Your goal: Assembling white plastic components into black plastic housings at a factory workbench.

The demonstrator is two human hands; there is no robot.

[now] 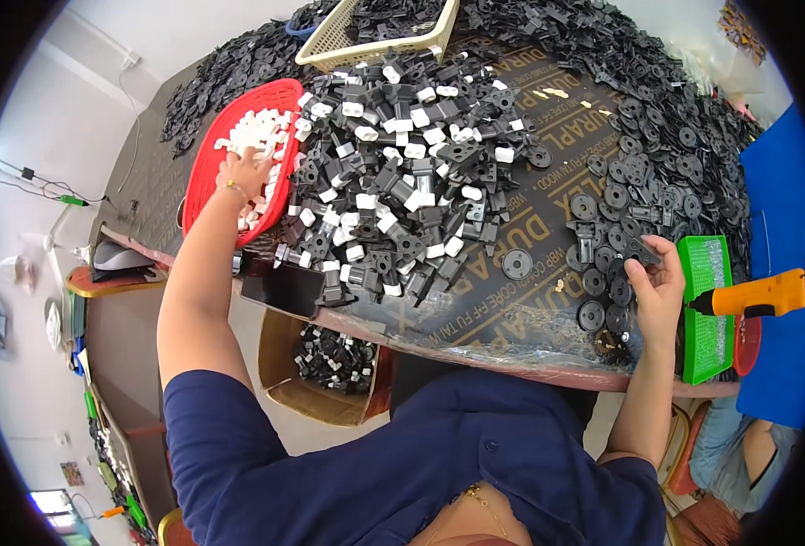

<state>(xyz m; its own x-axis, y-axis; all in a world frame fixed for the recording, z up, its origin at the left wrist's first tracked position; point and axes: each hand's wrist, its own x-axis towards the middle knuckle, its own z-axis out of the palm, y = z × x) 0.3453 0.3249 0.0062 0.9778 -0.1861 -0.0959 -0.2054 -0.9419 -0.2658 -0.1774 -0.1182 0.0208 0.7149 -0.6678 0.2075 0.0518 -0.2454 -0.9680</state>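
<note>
At the left, my left hand [244, 175] reaches into a red plastic basket [195, 168], its fingers spread over small white plastic pieces [264, 127]. Whether a fingertip touches one piece in particular is too small to tell. On the right, my right hand [659, 280] pinches a black plastic part [640, 251] between thumb and fingers, above a spread of black round parts [615, 197]. Between my hands lies a big heap of black parts with white pieces fitted on them [402, 173].
A cream basket [439, 38] stands at the back among piles of black parts. To the right are a green tray [707, 341], an orange power screwdriver [757, 293] and a blue panel [782, 255]. Below the table edge, a cardboard box [280, 378] holds more parts. Another person's legs [725, 446] show lower right.
</note>
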